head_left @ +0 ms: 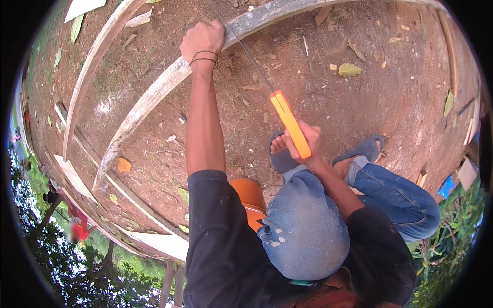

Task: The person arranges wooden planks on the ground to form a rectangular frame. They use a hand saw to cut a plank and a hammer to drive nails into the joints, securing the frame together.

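My left hand [204, 42] is closed over a long pale wooden beam [154, 92], which looks curved in this view. A dark cord circles that wrist. My right hand [307, 138] is wrapped around the bright orange handle of a handsaw [288, 120]. Its thin blade, seen nearly edge-on, runs up and left across the beam, just right of my left hand. Whether the teeth have cut into the wood cannot be made out. The far end of the blade is at the top edge of the view.
Another timber [97, 61] lies to the left, and a thinner strip [128, 187] runs below it. An orange bucket [246, 190] stands beside my bent knee. My sandalled feet rest on reddish soil strewn with leaves and wood chips. A person in red [80, 228] is far left.
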`<state>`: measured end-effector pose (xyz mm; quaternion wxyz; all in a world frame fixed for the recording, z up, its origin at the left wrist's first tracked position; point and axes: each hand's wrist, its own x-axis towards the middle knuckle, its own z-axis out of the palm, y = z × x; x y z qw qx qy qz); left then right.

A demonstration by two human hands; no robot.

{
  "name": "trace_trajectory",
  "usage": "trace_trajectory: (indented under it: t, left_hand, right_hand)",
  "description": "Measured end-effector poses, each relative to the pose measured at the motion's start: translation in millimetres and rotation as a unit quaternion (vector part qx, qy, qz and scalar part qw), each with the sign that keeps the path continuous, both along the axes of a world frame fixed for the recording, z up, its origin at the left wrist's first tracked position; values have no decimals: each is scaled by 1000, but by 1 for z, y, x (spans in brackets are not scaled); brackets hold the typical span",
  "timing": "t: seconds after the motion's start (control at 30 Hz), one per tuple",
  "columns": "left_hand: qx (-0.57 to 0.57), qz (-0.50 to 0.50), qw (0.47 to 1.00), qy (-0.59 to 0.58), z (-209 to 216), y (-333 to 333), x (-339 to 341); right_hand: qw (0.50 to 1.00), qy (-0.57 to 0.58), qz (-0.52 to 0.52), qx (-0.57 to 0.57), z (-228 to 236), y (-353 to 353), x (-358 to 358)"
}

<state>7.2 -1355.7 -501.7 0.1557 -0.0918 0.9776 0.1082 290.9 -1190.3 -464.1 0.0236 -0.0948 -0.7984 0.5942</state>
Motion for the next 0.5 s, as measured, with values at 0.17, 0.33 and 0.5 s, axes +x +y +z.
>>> trace_trajectory:
  t: [0.17, 0.33, 0.5]
  left_hand:
    - [8, -11, 1000, -20, 2, 6, -2]
    - [2, 3, 1000, -4, 1, 1, 4]
    - [2, -13, 1000, -3, 0, 5, -1]
  right_hand:
    - [996, -87, 31, 17, -3, -3, -61]
    - [997, -42, -23, -55, 11, 1, 2]
    - [998, -41, 50, 19, -12, -7, -52]
